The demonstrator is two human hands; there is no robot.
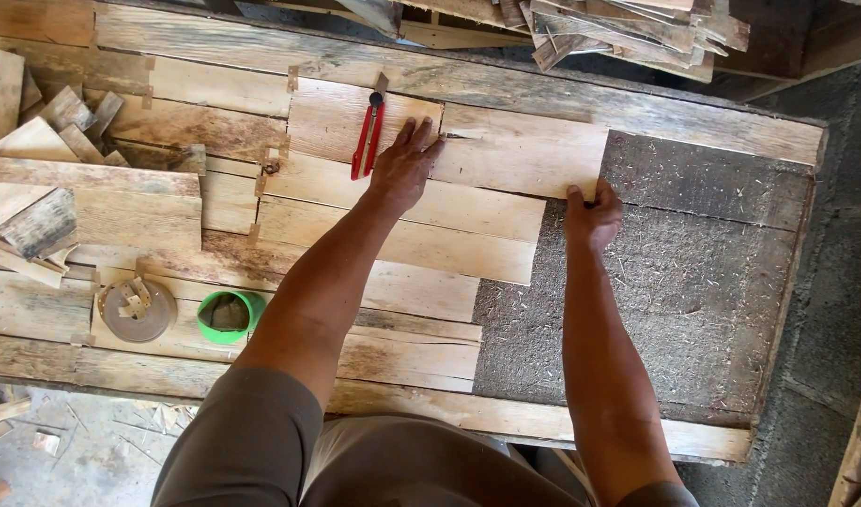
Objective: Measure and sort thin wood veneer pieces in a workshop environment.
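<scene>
My left hand (404,164) lies flat, fingers spread, on pale wood veneer strips (402,235) laid side by side on a workbench. Its fingertips rest at the seam where a long pale strip (520,155) meets a shorter one. My right hand (590,214) pinches the right end of that long strip, at its lower corner, over a dark rough board (693,272). A red utility knife (367,139) lies on the veneer just left of my left hand, blade end pointing away from me.
A roll of brown tape (136,310) and a green roll (230,315) sit at the lower left of the bench. Wood offcuts (36,141) are piled at the left, more veneer scraps (628,33) at the far edge. Concrete floor (825,282) lies right.
</scene>
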